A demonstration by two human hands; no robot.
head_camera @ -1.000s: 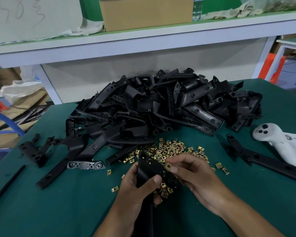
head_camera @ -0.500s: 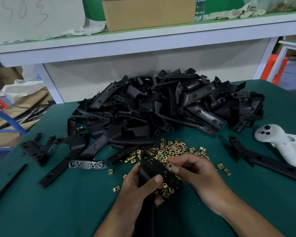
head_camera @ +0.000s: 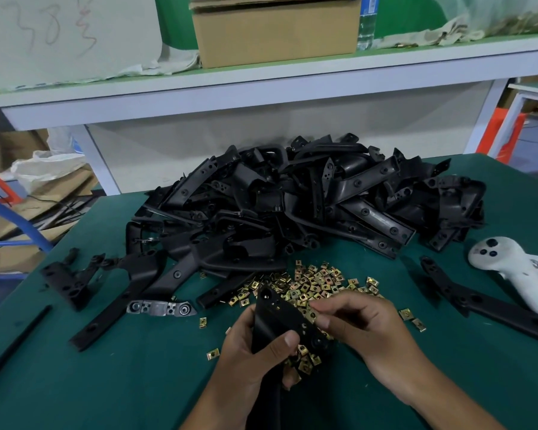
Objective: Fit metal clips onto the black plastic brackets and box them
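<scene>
My left hand (head_camera: 255, 355) grips a long black plastic bracket (head_camera: 277, 315), its upper end raised over the table, with several brass clips held in the same palm. My right hand (head_camera: 364, 330) pinches a small brass clip (head_camera: 313, 315) against the bracket's right edge. A scatter of brass clips (head_camera: 311, 282) lies just beyond my hands. Behind it rises a big heap of black brackets (head_camera: 308, 206).
The green table (head_camera: 106, 383) carries loose brackets at the left (head_camera: 66, 280) and right (head_camera: 479, 302), a silver metal part (head_camera: 162, 307) and a white controller (head_camera: 516, 271). A cardboard box (head_camera: 277, 29) sits on the white shelf behind.
My right hand's fingers have shifted slightly along the bracket's edge with the clip. The left hand keeps the same grip on the bracket.
</scene>
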